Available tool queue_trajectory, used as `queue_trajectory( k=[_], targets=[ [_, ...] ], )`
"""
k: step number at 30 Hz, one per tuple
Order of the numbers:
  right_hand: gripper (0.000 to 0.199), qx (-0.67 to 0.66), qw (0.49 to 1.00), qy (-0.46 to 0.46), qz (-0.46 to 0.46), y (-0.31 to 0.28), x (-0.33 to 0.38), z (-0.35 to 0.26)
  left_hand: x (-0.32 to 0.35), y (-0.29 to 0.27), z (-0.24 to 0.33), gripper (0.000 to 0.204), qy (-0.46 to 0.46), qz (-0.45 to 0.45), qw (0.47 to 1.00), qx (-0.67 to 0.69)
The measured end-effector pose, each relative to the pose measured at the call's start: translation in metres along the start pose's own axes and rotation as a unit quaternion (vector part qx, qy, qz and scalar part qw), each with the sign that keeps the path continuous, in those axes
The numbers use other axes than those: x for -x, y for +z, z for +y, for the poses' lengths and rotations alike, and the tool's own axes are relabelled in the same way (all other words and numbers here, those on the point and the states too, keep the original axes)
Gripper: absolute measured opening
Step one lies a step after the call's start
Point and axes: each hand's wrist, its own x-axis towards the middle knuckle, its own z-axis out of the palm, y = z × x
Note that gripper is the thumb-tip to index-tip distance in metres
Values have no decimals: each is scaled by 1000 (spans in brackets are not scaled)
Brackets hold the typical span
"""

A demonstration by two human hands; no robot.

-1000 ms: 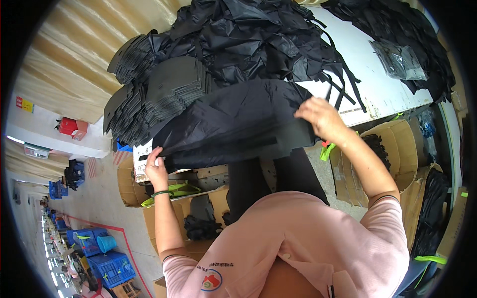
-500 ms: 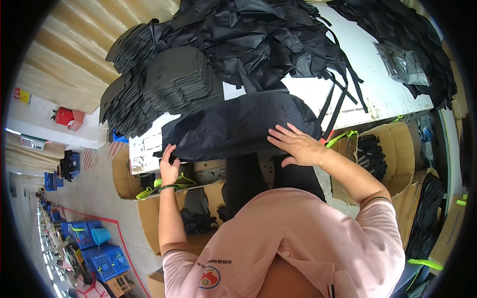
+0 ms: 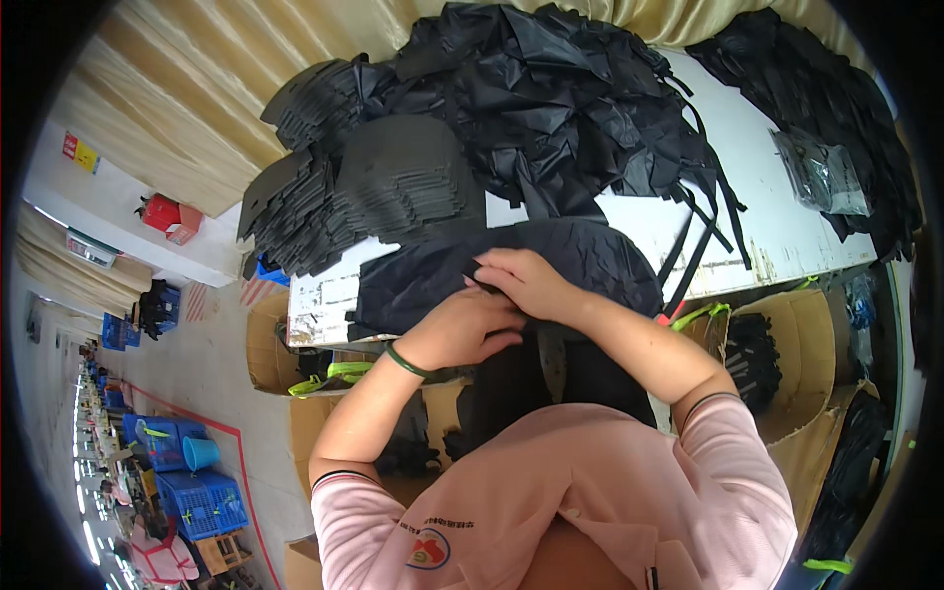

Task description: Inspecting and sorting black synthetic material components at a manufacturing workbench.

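Note:
A long black fabric piece [image 3: 413,275], like a thin bag or cover, lies along the near edge of the white table [image 3: 320,295]. My hands meet over its middle. My right hand [image 3: 531,282] has its fingers bent down, with a bit of the black fabric pinched at the fingertips. Just below and left of it, my left hand [image 3: 462,329] curls against the fabric's near edge, its thumb pointing right. The left fingertips are partly hidden beneath the right hand.
Stacks of dark grey curved panels [image 3: 403,167] stand behind the fabric, beside a large heap of black fabric pieces [image 3: 551,108] with dangling straps. At the right lie a clear plastic packet [image 3: 821,172] and more black pieces [image 3: 826,88]. Cardboard boxes [image 3: 801,344] sit below the table edge.
My left hand has moved right from the fabric's left end, and my right hand has moved left. They now come together at its middle, the right no longer spread flat. The view has shifted slightly.

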Motion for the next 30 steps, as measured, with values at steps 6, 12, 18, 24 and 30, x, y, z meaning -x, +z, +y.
queue_trajectory(
  k=[6,12,18,24,30],
  targets=[
    [22,-168,982,47,78,-13,16,12,13,-115,-111,38,-345,163,911,-156],
    [17,-197,976,89,13,-7,23,15,30,-137,-199,64,-371,88,892,-245],
    [17,-162,983,89,1,-8,28,29,18,-148,-189,63,-353,91,917,-159],
    [15,-147,986,77,31,1,26,43,22,-162,-140,30,-346,176,921,-38],
    [15,-88,985,-31,143,-9,-1,-19,-8,-85,-33,40,-185,476,820,259]
  ],
)
